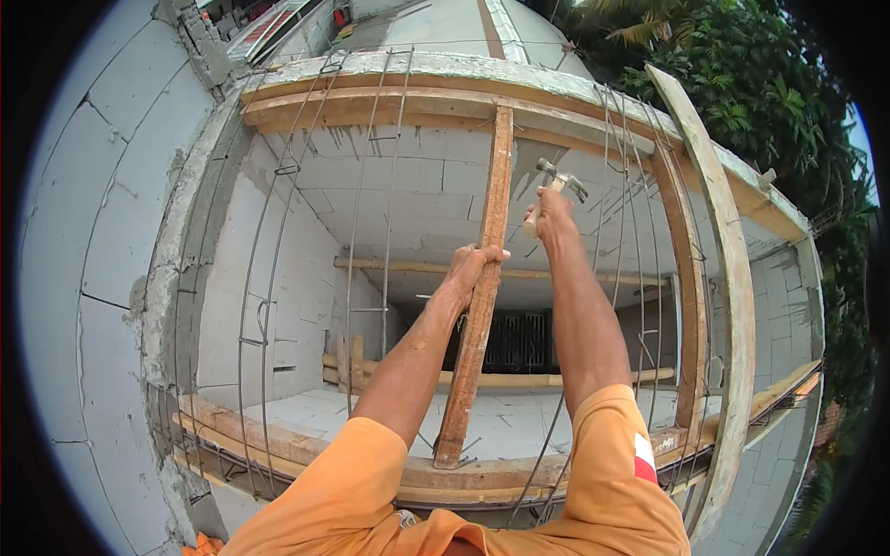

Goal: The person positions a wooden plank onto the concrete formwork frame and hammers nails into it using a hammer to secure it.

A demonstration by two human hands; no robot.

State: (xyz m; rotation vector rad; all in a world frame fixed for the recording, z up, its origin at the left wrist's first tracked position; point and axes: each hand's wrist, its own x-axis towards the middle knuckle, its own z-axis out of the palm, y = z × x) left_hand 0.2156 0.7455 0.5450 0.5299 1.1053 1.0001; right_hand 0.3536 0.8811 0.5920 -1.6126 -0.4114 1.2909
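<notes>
My left hand [471,269] is closed around a reddish-brown wooden beam [477,357], which spans the opening from the near frame to the far one. In my right hand [553,215] is a claw hammer [562,178] with a pale handle, raised to the right of the beam's far half. The hammer head is apart from the beam. At its far end the beam meets the far timber [371,108]; its near end lies at the near timber [324,454].
Thin steel rebar [389,185] crosses the opening on both sides of the beam. To the right are another wooden beam [684,278] and a long pale plank [728,241]. White block walls [111,232] surround a deep space below, with bamboo poles [426,267] across it. Trees [760,93] stand beyond.
</notes>
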